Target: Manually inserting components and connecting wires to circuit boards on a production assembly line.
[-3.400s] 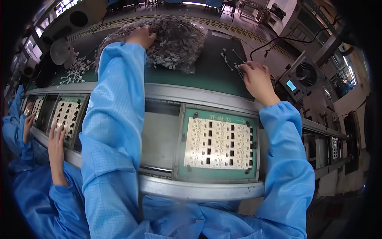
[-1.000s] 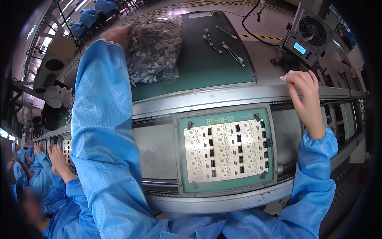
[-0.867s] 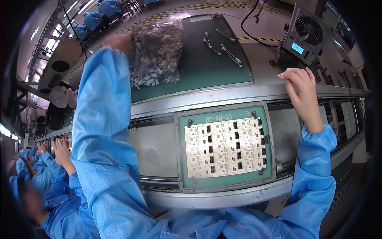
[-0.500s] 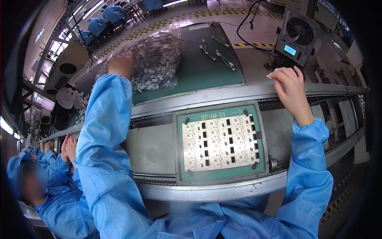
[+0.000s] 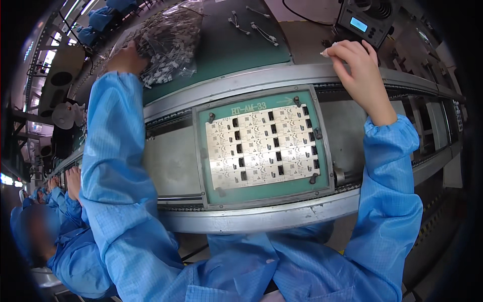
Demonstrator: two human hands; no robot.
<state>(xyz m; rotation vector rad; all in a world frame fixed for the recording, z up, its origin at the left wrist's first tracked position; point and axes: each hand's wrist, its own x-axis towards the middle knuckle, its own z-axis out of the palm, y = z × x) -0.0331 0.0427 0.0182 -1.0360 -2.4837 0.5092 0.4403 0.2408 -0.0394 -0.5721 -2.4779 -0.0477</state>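
A green carrier tray (image 5: 261,194) holding a white panel of circuit boards (image 5: 261,147) sits on the conveyor in front of me. My left hand (image 5: 125,59) reaches far up to a clear plastic bag of small components (image 5: 168,38) on the green mat and rests on it. My right hand (image 5: 358,65) is at the upper right over the conveyor rail, fingers pinched on a small white part (image 5: 326,52).
A grey device with a blue display (image 5: 363,22) stands behind my right hand. Metal tools (image 5: 254,27) lie on the green mat (image 5: 236,48). Other workers in blue sleeves (image 5: 65,201) sit at my left along the conveyor rail (image 5: 261,216).
The view has dropped toward the conveyor. My right hand has lifted off the rail with the small white part pinched. My left hand stays at the bag.
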